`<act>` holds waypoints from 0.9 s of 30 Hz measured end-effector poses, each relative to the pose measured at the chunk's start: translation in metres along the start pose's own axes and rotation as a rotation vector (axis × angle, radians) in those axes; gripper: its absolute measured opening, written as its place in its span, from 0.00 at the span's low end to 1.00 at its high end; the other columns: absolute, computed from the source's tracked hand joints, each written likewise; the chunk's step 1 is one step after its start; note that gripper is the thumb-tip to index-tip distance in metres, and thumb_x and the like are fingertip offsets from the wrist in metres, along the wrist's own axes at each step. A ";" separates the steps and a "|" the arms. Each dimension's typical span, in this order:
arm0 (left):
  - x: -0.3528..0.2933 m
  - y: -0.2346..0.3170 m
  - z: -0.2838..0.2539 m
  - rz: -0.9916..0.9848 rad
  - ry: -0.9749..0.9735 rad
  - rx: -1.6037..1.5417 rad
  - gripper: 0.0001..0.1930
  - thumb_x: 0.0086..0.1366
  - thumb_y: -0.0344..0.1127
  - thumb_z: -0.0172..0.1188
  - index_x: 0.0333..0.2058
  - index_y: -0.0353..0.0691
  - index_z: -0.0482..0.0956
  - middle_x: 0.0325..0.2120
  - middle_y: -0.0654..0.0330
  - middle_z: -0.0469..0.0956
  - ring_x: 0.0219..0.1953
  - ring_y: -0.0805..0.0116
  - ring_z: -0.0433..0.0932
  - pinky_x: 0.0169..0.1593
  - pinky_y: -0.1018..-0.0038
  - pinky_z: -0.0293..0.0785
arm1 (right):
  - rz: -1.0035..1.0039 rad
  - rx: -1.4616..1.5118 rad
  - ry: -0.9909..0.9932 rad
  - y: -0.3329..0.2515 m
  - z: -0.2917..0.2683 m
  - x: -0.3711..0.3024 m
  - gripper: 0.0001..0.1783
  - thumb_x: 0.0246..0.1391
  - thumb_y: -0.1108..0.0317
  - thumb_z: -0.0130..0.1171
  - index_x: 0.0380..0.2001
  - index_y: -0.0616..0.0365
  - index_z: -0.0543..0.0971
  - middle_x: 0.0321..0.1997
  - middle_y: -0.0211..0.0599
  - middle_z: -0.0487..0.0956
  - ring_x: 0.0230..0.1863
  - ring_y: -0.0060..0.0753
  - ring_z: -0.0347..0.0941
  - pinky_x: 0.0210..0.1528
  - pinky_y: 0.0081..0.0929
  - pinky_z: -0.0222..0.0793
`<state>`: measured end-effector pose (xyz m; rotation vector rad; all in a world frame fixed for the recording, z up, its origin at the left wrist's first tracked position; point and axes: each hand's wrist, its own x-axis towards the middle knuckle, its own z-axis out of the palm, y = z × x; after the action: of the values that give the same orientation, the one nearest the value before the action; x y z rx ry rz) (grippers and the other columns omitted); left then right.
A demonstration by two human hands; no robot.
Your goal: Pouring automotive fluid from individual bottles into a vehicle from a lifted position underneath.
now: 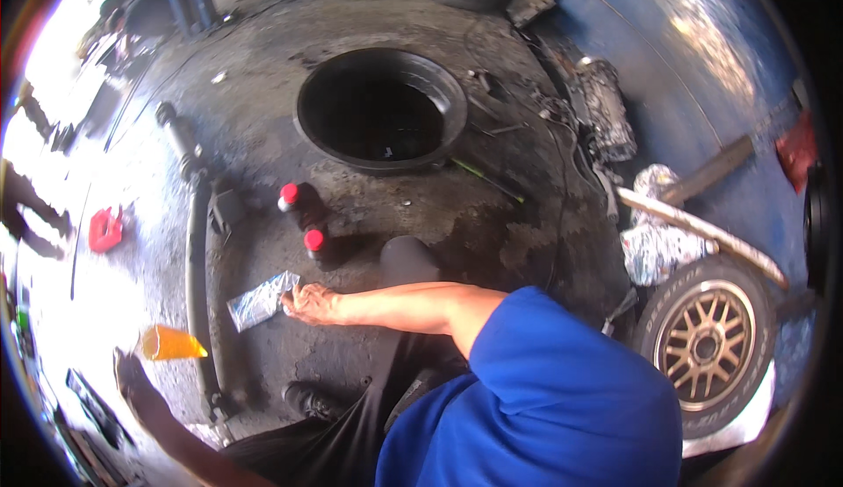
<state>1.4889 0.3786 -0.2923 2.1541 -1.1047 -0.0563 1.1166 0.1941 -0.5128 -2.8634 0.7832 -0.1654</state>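
My right hand point(309, 303) reaches across to the left, fingers closed on the edge of a flat clear plastic packet point(262, 301) with blue and white on it. At the lower left, my left hand point(132, 378) is beside a clear bag-like container of orange liquid point(173, 343). Its fingers are dim, and whether they grip the container cannot be made out. Two dark bottles with red caps, one cap point(289, 193) farther off and one cap point(313, 240) nearer, stand ahead of my right hand. A long metal shaft point(198, 285) lies between my hands.
A wide black basin point(312, 140) with dark contents sits ahead. At right are a wheel with a bronze rim point(705, 346), a pale bar point(702, 232) and crumpled wrapping point(663, 254). A red object point(106, 230) lies left; a green-handled tool point(487, 180) lies near the basin.
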 end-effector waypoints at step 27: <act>-0.013 0.075 -0.025 -0.019 0.120 0.110 0.20 0.72 0.32 0.58 0.60 0.29 0.76 0.56 0.45 0.78 0.59 0.58 0.76 0.65 0.67 0.67 | 0.430 0.443 -0.029 -0.035 0.014 0.055 0.22 0.67 0.55 0.47 0.42 0.59 0.84 0.54 0.53 0.83 0.67 0.57 0.71 0.67 0.68 0.62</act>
<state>1.4370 0.3731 -0.2312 2.2337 -1.0394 0.1266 1.1832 0.1969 -0.5160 -2.2271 1.1650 -0.2078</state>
